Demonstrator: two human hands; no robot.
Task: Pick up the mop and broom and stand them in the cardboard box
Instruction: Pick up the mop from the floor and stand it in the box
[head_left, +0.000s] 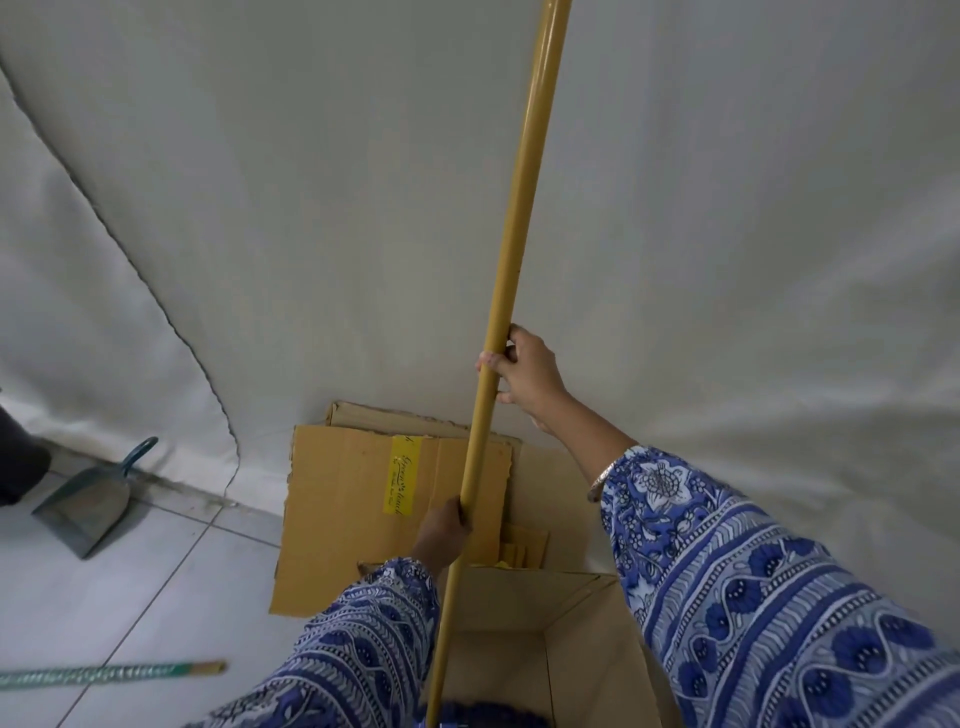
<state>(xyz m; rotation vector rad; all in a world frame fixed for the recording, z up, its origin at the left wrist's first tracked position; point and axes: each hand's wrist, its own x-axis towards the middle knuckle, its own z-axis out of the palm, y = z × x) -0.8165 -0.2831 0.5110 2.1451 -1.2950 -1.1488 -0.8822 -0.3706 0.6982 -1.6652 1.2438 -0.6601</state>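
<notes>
A long yellow mop handle (511, 244) stands nearly upright and runs from the top of the view down into the open cardboard box (582, 654). My right hand (524, 371) grips the handle higher up. My left hand (444, 530) grips it lower, just above the box opening. A dark blue mop head (488, 716) shows inside the box at the bottom edge. The broom's handle (111, 674), wrapped in green with a bare wooden tip, lies on the floor at lower left; its brush end is out of view.
A grey-white cloth (311, 208) hangs behind the box. A box flap (363, 514) with a yellow label spreads to the left. A teal dustpan (88, 501) rests on the tiled floor at left, next to a dark shape (15, 462).
</notes>
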